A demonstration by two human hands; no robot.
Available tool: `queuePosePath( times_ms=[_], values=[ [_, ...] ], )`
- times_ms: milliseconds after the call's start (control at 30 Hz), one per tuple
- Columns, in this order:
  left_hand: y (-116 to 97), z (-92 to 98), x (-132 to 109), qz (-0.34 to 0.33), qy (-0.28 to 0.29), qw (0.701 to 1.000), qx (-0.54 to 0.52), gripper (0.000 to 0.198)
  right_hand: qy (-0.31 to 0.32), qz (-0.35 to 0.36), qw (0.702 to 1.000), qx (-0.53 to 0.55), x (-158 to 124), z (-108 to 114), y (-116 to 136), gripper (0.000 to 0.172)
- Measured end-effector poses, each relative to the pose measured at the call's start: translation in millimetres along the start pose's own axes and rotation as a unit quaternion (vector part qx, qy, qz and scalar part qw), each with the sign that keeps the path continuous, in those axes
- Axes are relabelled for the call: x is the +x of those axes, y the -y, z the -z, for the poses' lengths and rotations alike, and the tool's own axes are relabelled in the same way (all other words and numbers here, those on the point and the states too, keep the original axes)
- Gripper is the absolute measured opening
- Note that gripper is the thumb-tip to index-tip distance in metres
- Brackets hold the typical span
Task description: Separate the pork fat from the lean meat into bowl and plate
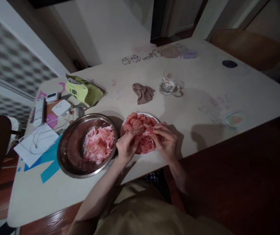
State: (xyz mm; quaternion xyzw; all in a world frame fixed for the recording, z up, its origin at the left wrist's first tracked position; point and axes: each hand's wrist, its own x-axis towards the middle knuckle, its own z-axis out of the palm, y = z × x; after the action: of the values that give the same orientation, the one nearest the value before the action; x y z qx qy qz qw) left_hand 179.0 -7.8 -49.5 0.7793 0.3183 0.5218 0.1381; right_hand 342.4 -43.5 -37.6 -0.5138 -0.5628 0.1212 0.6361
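Observation:
Both of my hands are over a white plate (146, 154) heaped with raw meat (136, 121). A small slice of meat (148, 131) is stretched between the fingertips of my left hand (128, 142) and my right hand (166, 139). Each hand is closed in a pinch on it. Left of the plate, a wide steel bowl (67, 148) holds a pile of thin, pale pink meat slices (99, 143). Its right rim lies close beside my left hand.
Behind the plate are a crumpled brown cloth (143, 93) and a glass mug (169, 86) with clear liquid. A yellow-green bag (83, 91), remote (39, 111), white device (61, 107), cable and paper (36, 145) lie on the table's left. A chair (248, 47) stands at the far right.

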Motion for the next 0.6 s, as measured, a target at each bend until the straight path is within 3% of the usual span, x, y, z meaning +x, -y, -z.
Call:
queuePosePath(
  times_ms=[133,233,367,433,533,600],
  values=[
    [-0.3,-1.4,-1.5,0.012,-0.022,1.000,0.001,0.019,-0.019,-0.026,0.999,0.003,-1.6,-4.1,0.4,0.013],
    [-0.3,-1.6,-1.3,0.010,-0.040,0.999,0.010,0.020,0.003,0.026,1.000,-0.017,0.1,-1.8,2.9,0.010],
    [-1.3,-0.8,-0.4,-0.040,-0.059,0.997,0.037,0.020,0.039,0.112,0.990,-0.070,-0.5,3.0,9.8,0.014],
    [-2.5,-0.3,-0.7,-0.054,-0.054,0.996,0.046,0.020,0.013,0.126,0.988,-0.091,-3.0,3.7,11.6,0.017],
    [-3.9,0.1,-1.6,-0.052,-0.045,0.996,0.057,0.021,-0.042,0.141,0.981,-0.125,-6.6,2.9,11.4,0.036],
    [-4.0,0.3,-1.7,-0.049,-0.043,0.996,0.060,0.023,-0.031,0.165,0.973,-0.159,-7.6,2.2,11.4,0.038]
  ],
)
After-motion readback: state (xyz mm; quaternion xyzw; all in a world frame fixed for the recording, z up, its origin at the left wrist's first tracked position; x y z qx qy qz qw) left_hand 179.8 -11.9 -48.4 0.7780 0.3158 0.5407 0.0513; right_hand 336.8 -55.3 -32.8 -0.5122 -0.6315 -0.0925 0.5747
